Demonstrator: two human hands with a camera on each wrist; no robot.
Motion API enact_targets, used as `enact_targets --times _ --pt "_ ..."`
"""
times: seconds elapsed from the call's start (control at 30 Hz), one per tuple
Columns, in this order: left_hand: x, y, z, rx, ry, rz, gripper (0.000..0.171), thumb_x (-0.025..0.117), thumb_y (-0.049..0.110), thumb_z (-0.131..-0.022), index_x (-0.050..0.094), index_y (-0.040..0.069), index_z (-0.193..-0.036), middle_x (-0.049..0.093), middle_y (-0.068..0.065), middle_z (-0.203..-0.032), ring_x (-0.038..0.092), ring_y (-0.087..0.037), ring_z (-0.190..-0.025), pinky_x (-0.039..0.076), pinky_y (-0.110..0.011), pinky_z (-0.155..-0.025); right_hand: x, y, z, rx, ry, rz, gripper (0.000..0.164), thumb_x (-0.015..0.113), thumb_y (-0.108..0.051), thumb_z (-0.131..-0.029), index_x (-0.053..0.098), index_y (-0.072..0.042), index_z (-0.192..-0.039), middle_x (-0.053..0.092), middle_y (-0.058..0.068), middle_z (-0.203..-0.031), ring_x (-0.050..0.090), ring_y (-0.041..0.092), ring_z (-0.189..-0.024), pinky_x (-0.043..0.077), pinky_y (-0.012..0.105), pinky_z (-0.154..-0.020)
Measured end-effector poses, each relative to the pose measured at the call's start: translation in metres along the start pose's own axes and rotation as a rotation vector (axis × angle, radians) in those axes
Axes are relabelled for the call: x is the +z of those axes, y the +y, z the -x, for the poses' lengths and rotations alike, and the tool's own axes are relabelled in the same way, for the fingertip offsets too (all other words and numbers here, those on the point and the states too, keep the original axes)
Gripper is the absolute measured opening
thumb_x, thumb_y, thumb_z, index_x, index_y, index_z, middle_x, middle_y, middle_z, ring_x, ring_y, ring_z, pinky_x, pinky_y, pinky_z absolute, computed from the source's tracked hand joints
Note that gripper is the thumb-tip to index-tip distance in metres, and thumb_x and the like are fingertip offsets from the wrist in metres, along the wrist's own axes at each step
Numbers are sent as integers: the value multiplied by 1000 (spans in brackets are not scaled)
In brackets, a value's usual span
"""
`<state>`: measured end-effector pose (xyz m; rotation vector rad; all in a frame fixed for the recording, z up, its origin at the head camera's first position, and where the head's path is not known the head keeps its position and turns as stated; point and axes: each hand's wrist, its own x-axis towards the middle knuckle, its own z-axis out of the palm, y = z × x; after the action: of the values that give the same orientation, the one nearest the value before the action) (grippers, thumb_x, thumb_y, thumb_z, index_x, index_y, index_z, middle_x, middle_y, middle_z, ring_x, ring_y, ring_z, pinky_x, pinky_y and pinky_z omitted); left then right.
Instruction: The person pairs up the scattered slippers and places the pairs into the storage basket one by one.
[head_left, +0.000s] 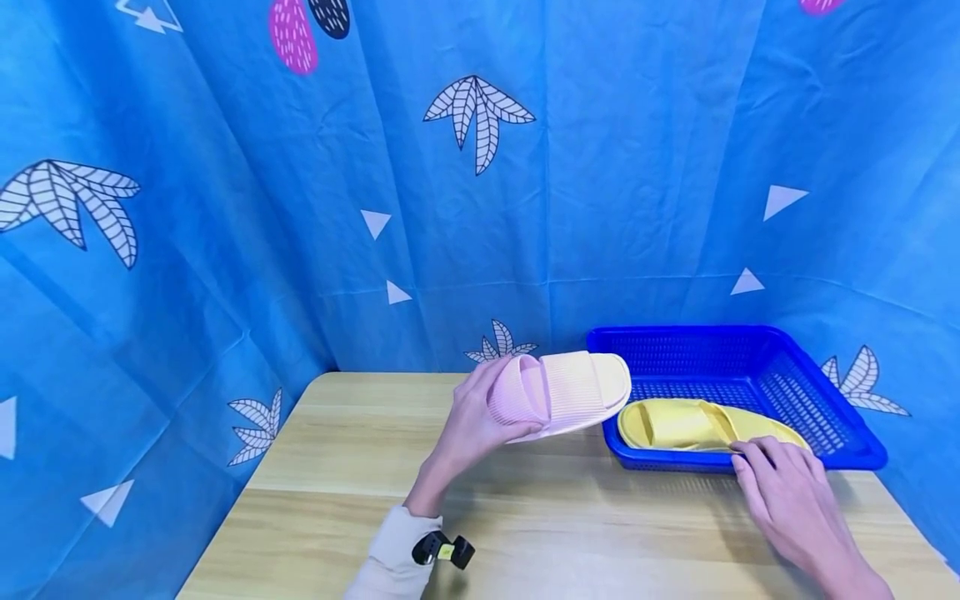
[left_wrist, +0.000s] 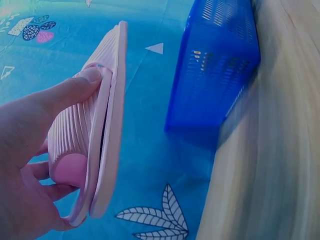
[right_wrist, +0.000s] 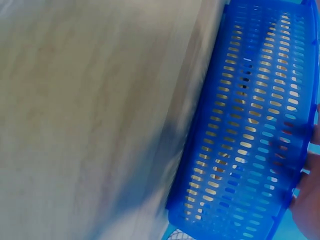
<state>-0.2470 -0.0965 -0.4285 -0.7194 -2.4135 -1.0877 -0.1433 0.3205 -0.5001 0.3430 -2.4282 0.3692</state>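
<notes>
A pair of pink slippers [head_left: 573, 392] is in my left hand [head_left: 476, 417], raised above the table with the soles seen edge-on in the left wrist view. My left thumb [left_wrist: 75, 92] presses on the ribbed side while the fingers reach around the other side. Yellow slippers [head_left: 686, 423] lie along the near side of a blue basket [head_left: 795, 358]. Over the basket's near rim rests my right hand [head_left: 787, 487], its loosely bent fingertips right at the yellow slippers. In the right wrist view, only parts of the right fingers [right_wrist: 310, 167] show at the rim.
The basket stands at the back right of a wooden table [head_left: 360, 467]. A blue patterned curtain [head_left: 637, 183] hangs behind the table and along its left side.
</notes>
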Motion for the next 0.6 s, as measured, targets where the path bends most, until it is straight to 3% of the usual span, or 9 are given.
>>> enact_targets --times 0.3,0.6 --pt "12 14 -21 -5 -12 3 103 97 48 -64 51 16 -150 55 -2 -145 51 -22 -130 44 -50 -99 -1 5 -6 -25 -28 32 10 58 -15 -100 64 -8 -103 64 16 -103 55 43 -100 34 62 -89" --pt "35 26 -40 26 -36 -40 104 95 52 -64 51 15 -150 57 -2 -143 51 -21 -131 41 -52 -101 -1 5 -3 -17 -58 41 11 57 -16 -101 63 -8 -103 63 15 -102 54 43 -99 34 61 -88"
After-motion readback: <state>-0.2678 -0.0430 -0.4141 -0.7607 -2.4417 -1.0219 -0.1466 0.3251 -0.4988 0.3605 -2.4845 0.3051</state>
